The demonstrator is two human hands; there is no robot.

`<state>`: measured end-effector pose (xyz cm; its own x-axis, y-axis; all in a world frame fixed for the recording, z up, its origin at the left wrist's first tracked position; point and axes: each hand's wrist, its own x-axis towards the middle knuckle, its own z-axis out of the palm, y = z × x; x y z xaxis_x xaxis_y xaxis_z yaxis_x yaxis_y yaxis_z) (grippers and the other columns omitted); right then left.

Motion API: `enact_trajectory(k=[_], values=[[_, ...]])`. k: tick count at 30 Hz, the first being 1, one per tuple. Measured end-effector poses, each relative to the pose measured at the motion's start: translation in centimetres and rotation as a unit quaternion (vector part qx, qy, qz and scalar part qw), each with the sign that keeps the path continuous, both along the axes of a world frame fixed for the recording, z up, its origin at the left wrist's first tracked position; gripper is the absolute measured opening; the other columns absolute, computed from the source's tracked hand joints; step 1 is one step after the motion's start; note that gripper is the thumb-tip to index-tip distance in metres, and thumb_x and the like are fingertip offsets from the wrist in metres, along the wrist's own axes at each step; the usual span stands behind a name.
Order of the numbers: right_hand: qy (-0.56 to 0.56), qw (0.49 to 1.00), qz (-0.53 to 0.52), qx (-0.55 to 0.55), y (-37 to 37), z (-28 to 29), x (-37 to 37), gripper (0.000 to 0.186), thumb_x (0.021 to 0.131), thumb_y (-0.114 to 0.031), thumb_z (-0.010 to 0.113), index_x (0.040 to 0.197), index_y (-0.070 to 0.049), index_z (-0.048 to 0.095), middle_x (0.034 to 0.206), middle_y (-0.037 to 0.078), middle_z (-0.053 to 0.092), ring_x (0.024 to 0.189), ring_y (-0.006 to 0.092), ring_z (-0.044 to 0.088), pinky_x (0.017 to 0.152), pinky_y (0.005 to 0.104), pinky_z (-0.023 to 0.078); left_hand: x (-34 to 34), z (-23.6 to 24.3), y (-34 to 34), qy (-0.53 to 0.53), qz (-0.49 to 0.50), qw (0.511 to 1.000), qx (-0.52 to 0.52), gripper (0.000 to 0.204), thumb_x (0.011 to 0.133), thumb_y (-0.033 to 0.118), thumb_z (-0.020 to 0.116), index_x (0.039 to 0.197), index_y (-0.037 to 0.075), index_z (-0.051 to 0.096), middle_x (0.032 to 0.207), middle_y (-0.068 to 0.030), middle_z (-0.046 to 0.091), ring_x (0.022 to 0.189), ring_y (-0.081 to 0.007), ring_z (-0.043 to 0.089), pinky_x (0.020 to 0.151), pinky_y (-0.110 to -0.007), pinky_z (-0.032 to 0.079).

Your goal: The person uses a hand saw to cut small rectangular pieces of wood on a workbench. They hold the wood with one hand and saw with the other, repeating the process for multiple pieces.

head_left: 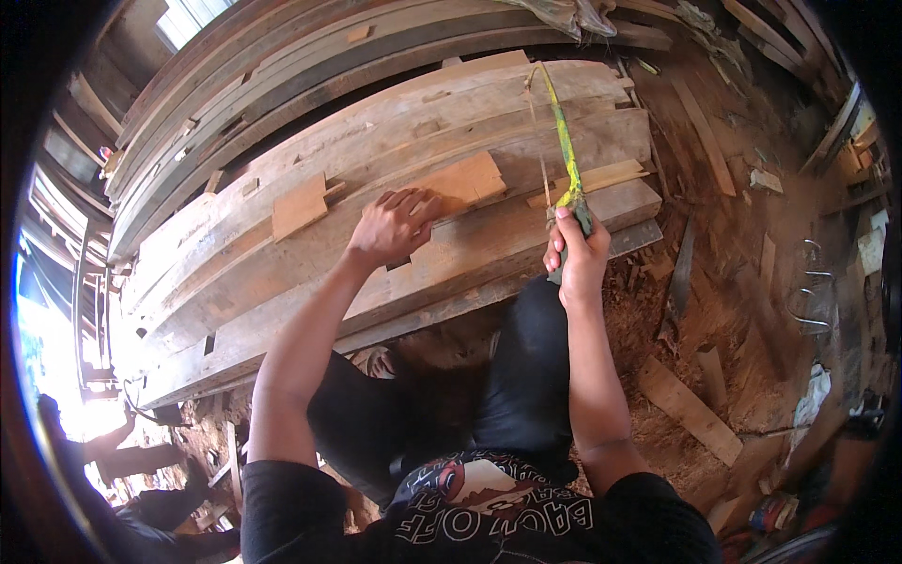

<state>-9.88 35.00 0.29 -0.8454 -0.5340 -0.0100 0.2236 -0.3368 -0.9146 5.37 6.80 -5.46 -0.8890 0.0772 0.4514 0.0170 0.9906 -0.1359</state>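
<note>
My left hand (395, 228) presses on a short orange-brown wooden board (473, 182), its fingers curled over the near end. The board lies flat on wide, pale timber beams (432, 127). In my right hand (581, 254) is a bow saw (567, 141) with a yellow-green frame, gripped at its dark handle. The saw points away from me, and its thin blade runs along the left side of the frame, to the right of the board and apart from it. Beneath the saw, a narrow wood strip (611, 179) lies across the beams.
Another short board with a stepped end (301, 209) lies left of my left hand. Long planks (310, 80) are stacked behind. Sawdust and loose offcuts (691, 409) cover the floor at right. Another person (103, 470) sits at the lower left.
</note>
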Motion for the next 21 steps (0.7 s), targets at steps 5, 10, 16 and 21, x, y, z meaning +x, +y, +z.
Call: enact_trajectory(k=[5,10,16,21], values=[[0.014,1.000,0.022,-0.004,0.2,-0.3,0.3,0.020,0.101,-0.022,0.068,0.092,-0.008,0.057,0.065,-0.003,0.049,0.046,0.0065,0.045,0.042,0.0242,0.037,0.0,3.3,-0.4,-0.046,0.054,0.997,0.009,0.047,0.096,0.014,0.061,0.143,0.014,0.056,0.114,-0.0147,0.072,0.091,-0.0335,0.073,0.073,-0.044,0.061],[0.067,0.996,0.057,-0.013,-0.1,-0.7,1.0,0.020,0.102,-0.022,0.067,0.093,-0.006,0.057,0.065,-0.001,0.050,0.046,0.0076,0.046,0.043,0.0253,0.038,-1.2,4.2,-1.8,-0.110,0.186,0.975,0.056,0.044,0.105,0.042,0.053,0.140,0.017,0.058,0.096,-0.0115,0.074,0.075,-0.0346,0.073,0.065,-0.046,0.059],[0.094,0.991,0.091,-0.016,0.3,0.2,2.2,0.019,0.103,-0.019,0.063,0.092,-0.006,0.056,0.065,0.001,0.050,0.046,0.0091,0.047,0.043,0.0256,0.039,-1.4,0.8,-2.6,-0.145,0.173,0.969,0.099,0.052,0.099,0.060,0.055,0.125,0.017,0.067,0.092,-0.0160,0.074,0.088,-0.0357,0.075,0.073,-0.048,0.060],[0.095,0.987,0.119,0.053,3.0,1.1,3.9,0.021,0.104,-0.021,0.063,0.093,-0.004,0.056,0.066,0.001,0.049,0.046,0.0089,0.047,0.043,0.0252,0.041,-1.6,-0.7,-2.7,-0.163,0.171,0.960,0.151,0.050,0.099,0.058,0.056,0.123,0.016,0.068,0.092,-0.0175,0.075,0.092,-0.0368,0.074,0.077,-0.048,0.060]])
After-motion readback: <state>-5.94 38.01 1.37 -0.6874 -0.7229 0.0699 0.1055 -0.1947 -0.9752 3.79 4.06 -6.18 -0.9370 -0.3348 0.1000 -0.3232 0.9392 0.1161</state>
